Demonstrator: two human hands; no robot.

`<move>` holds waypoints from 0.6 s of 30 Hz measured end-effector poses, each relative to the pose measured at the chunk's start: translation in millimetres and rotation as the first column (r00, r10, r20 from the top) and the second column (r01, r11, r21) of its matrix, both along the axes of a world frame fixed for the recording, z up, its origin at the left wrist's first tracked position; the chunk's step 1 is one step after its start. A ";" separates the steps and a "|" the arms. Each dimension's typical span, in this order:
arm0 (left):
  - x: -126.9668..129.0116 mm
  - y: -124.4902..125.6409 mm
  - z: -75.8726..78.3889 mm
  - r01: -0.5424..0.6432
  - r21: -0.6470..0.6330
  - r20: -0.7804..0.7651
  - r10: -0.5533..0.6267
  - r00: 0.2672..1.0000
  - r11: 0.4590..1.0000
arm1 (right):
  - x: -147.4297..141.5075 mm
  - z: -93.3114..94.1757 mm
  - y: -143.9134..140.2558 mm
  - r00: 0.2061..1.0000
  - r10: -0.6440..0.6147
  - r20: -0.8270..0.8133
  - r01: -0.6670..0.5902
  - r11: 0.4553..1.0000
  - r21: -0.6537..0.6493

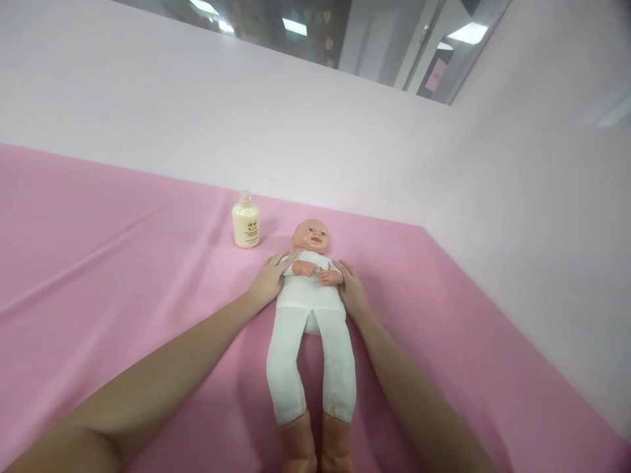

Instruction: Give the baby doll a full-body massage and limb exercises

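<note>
A baby doll (309,295) in a white top and white trousers lies on its back on a pink-covered surface, head away from me and bare feet towards me. Its small hands rest over its chest. My left hand (269,279) lies along the doll's side at the left of the view, fingers stretched out and touching its shoulder and upper arm. On the other side, my right hand (351,286) rests against the doll's arm, fingers extended and partly hidden by it. Neither hand is wrapped round the doll. Beyond my left hand stands a cream-coloured pump bottle (246,223).
The pink cover (148,263) has folds at the left and ends along a white wall (221,112) behind and at the right. Above the wall is a window (374,39) with reflected ceiling lights.
</note>
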State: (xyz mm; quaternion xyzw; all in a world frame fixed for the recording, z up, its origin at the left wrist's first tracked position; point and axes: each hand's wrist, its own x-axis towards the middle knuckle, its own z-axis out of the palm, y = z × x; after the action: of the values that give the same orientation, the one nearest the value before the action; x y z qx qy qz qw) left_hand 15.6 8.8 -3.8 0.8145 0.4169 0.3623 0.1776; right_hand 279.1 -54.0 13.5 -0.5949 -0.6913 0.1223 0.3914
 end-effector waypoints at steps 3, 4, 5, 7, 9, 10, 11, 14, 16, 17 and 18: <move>-2.0 -0.5 6.5 0.042 0.002 0.068 -0.042 0.997 0.999 | -0.4 4.9 -2.4 0.995 0.019 -0.099 -0.020 1.000 -0.008; -2.7 -1.0 9.5 0.058 0.002 0.099 -0.058 0.993 0.998 | 0.2 6.0 -2.5 0.988 0.022 -0.154 -0.025 1.000 -0.016; -3.4 -1.8 12.5 0.065 -0.002 0.134 -0.064 0.989 0.998 | 1.1 6.6 -2.1 0.977 0.015 -0.211 -0.022 0.999 -0.032; -4.3 -3.2 16.9 0.049 -0.027 0.204 -0.043 0.978 0.998 | 4.0 6.5 0.0 0.951 -0.037 -0.306 0.014 0.997 -0.077; -4.7 -3.6 18.1 0.015 -0.073 0.272 0.005 0.962 0.997 | 7.3 5.9 3.2 0.922 -0.119 -0.368 0.086 0.991 -0.105; -4.8 -3.2 17.3 -0.007 -0.103 0.301 0.038 0.953 0.995 | 8.9 5.9 4.8 0.908 -0.155 -0.389 0.122 0.987 -0.109; -4.8 -2.2 15.7 -0.030 -0.138 0.325 0.074 0.943 0.990 | 10.2 6.3 5.9 0.897 -0.177 -0.405 0.145 0.983 -0.108; -5.1 3.8 7.7 -0.075 -0.244 0.402 0.172 0.900 0.967 | 12.8 9.2 6.8 0.896 -0.179 -0.407 0.157 0.984 -0.089; -5.9 8.9 1.9 -0.067 -0.282 0.461 0.197 0.866 0.957 | 14.1 10.8 6.2 0.902 -0.173 -0.395 0.168 0.985 -0.047; -6.4 11.2 -0.4 -0.063 -0.293 0.486 0.205 0.849 0.954 | 14.8 11.0 6.1 0.902 -0.175 -0.395 0.181 0.983 -0.024; -7.0 13.1 -2.2 -0.066 -0.301 0.506 0.218 0.835 0.951 | 15.8 10.7 6.3 0.898 -0.180 -0.400 0.193 0.981 -0.007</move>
State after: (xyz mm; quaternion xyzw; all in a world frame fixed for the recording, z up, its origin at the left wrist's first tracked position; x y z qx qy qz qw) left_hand 8.6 21.9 -6.0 0.6159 0.4565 0.5258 0.3686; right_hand 294.9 -47.7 24.2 -0.6145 -0.5386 0.1916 0.5437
